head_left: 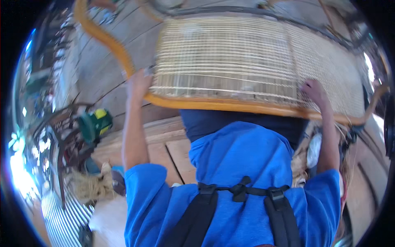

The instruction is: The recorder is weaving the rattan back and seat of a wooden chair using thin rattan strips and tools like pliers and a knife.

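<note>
Across my lap lies a wooden seat frame (230, 104), yellow-brown with curved ends. Pale cords (222, 53) are strung lengthwise over it, with gaps between the strands near my side. Toward the right the cords pass into a close woven panel (329, 72). My left hand (140, 82) is closed round the frame at its near left corner, beside a curved wooden leg (105, 39). At the edge of the weave, my right hand (314, 91) has its fingers curled in against the strands. Blur hides what is between those fingers.
A dark green container (94, 124) with yellow patches stands at the left, by dark curved metalwork (61, 152). Below it lies a heap of straw-coloured fibre (88, 185). Corrugated sheet (63, 220) shows at lower left. A dark rail (230, 10) runs beyond the seat.
</note>
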The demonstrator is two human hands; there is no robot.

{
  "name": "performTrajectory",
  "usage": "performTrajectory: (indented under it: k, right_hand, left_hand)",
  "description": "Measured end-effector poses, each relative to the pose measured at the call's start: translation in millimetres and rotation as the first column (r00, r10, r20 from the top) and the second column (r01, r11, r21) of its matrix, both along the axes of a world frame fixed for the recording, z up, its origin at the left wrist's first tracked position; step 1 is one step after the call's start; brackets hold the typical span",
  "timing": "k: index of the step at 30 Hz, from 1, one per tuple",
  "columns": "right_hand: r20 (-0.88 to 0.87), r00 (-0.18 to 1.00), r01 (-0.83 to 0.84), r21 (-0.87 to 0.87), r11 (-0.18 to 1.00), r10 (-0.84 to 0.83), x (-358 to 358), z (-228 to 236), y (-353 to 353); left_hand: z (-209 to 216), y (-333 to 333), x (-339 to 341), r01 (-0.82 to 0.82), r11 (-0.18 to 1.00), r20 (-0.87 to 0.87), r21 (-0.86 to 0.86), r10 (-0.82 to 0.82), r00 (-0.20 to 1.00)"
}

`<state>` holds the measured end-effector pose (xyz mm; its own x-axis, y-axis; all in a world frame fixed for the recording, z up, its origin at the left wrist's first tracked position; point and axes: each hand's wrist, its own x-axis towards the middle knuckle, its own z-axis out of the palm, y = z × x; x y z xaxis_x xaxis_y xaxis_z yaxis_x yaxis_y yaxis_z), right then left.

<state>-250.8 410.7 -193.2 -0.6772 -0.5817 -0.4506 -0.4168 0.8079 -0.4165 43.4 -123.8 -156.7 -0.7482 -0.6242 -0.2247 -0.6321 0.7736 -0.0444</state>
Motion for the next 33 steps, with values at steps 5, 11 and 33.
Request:
performTrajectory:
  k: [5, 11, 33]
  right_hand:
    - [0.065, 0.998, 0.024, -0.12, 0.993, -0.016, 3.1, 6.4, -16.1]
    - [0.053, 0.995, 0.09, -0.161, 0.983, -0.082, 5.9, 1.0, -4.4]
    - [0.545, 0.761, 0.605, -0.401, 0.688, -0.351, 109.8, 103.1, -49.8]
  left_hand:
    - [20.8, 3.8, 8.7, 0.042, 0.999, -0.045, 0.033, -0.04, 0.998]
    - [27.8, 18.1, 9.3, 0.014, 0.995, -0.278, 0.103, 0.016, 0.96]
    - [103.3, 216.9, -172.2, 0.678, 0.735, -0.991, -0.034, -0.114, 0.074]
